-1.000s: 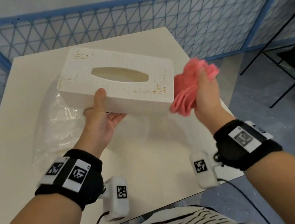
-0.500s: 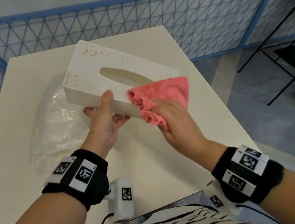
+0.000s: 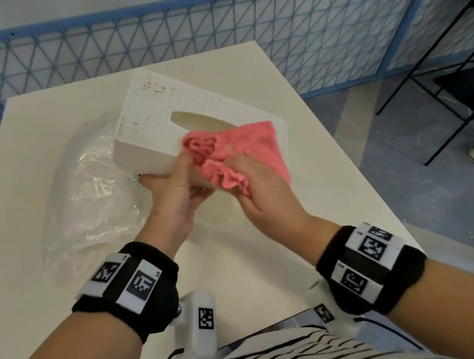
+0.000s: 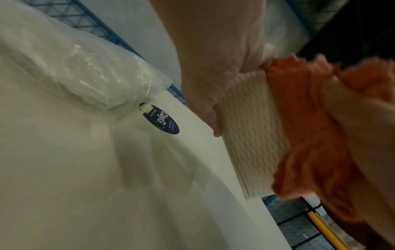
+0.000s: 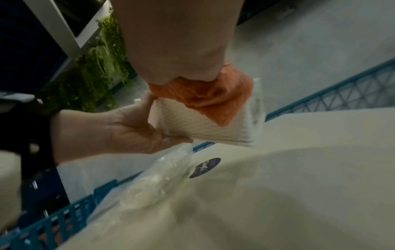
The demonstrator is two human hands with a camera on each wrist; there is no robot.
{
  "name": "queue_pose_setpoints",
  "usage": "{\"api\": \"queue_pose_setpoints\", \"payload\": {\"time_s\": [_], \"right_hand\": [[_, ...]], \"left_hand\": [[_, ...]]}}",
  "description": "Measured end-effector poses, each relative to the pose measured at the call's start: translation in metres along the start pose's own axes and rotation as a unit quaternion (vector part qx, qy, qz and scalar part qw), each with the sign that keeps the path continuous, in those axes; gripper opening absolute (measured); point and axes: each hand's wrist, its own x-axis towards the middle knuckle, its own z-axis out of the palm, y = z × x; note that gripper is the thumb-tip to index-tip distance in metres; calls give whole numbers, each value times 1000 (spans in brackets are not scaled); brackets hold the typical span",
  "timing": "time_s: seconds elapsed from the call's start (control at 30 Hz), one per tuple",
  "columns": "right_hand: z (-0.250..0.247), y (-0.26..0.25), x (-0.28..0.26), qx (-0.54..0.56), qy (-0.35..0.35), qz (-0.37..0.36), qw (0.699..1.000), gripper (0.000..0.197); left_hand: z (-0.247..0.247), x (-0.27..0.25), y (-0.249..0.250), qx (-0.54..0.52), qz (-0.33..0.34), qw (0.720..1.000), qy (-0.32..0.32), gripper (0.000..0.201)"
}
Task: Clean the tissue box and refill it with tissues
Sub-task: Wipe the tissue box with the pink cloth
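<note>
A white textured tissue box [image 3: 157,120] with an oval slot is held tilted above the table. Brown specks mark its far left corner. My left hand [image 3: 172,187] grips its near long side, thumb on top and fingers underneath. My right hand [image 3: 263,193] holds a bunched pink cloth [image 3: 243,147] and presses it on the box's near right top, right beside the left thumb. The left wrist view shows the box [image 4: 252,143] with the cloth [image 4: 310,135] draped over it. In the right wrist view the cloth [image 5: 213,94] covers the box's [image 5: 203,128] upper edge.
A clear plastic pack of tissues [image 3: 88,198] with a dark blue sticker [image 4: 161,122] lies on the white table [image 3: 242,256], left of the box. A blue mesh fence [image 3: 234,23] runs behind the table. A black metal frame [image 3: 447,75] stands on the floor to the right.
My right hand brought the cloth from beside the box's right end onto its top and slid it left toward my left thumb. The left hand turned the box more end-away.
</note>
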Motion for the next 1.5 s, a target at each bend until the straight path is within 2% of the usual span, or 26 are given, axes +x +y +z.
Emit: {"api": "queue_pose_setpoints", "payload": {"time_s": [0.07, 0.17, 0.23, 0.3, 0.4, 0.5, 0.57, 0.63, 0.73, 0.8, 0.83, 0.9, 1.0, 1.1, 1.13, 1.23, 1.33, 1.37, 1.43, 1.5], "right_hand": [[2, -3, 8, -22, -18, -21, 999, 26], [-14, 6, 9, -74, -33, -90, 993, 22], [-35, 19, 4, -113, -22, -100, 988, 22], [-55, 28, -1, -134, -27, -33, 990, 23], [-74, 39, 2, -169, -22, 85, 982, 27], [-81, 41, 14, -159, -15, 111, 981, 32], [-83, 39, 18, -121, -7, 138, 983, 24], [-85, 39, 21, -19, 33, 202, 979, 14], [-85, 39, 21, 199, 81, 291, 932, 19], [-83, 41, 17, 322, 53, 328, 887, 26], [-81, 42, 15, 379, 15, 340, 861, 29], [-76, 38, 10, 424, -80, 348, 832, 39], [-67, 42, 2, 460, -128, 360, 802, 59], [-58, 48, -3, 498, -140, 369, 772, 85], [-56, 48, -2, 509, -125, 374, 766, 81], [-51, 45, 2, 530, -55, 381, 756, 46], [-45, 45, 8, 548, -5, 399, 735, 22], [-43, 46, 11, 552, 22, 405, 729, 22], [-37, 43, 19, 560, 77, 403, 720, 35], [-27, 39, 25, 571, 100, 388, 717, 48]], "left_hand": [[4, -3, -2, 5, 9, 1000, 0, 53], [-1, -3, 6, -17, 18, 1000, 5, 74], [-12, 2, 12, -39, 19, 999, 10, 65], [-22, 6, 17, -37, 13, 999, 1, 59], [-24, 3, 18, -10, -10, 999, -34, 62], [-24, 2, 15, 0, -39, 998, -48, 61], [-27, 3, 18, 18, -50, 996, -65, 74], [-34, 5, 21, 50, -63, 993, -91, 94], [-43, 9, 25, 84, -79, 985, -128, 101], [-43, 8, 29, 116, -85, 978, -151, 100], [-42, 7, 30, 133, -85, 974, -160, 98], [-38, 4, 32, 164, -81, 968, -169, 87], [-31, 2, 36, 201, -78, 962, -166, 43], [-27, 1, 39, 217, -83, 959, -159, 40], [-26, 0, 41, 220, -86, 958, -163, 42], [-30, -4, 40, 215, -125, 955, -163, 60], [-42, -9, 29, 157, -197, 953, -168, 114], [-45, -11, 25, 140, -207, 952, -176, 123], [-45, -15, 20, 119, -209, 952, -190, 117], [-37, -19, 17, 114, -191, 956, -193, 93]]}}
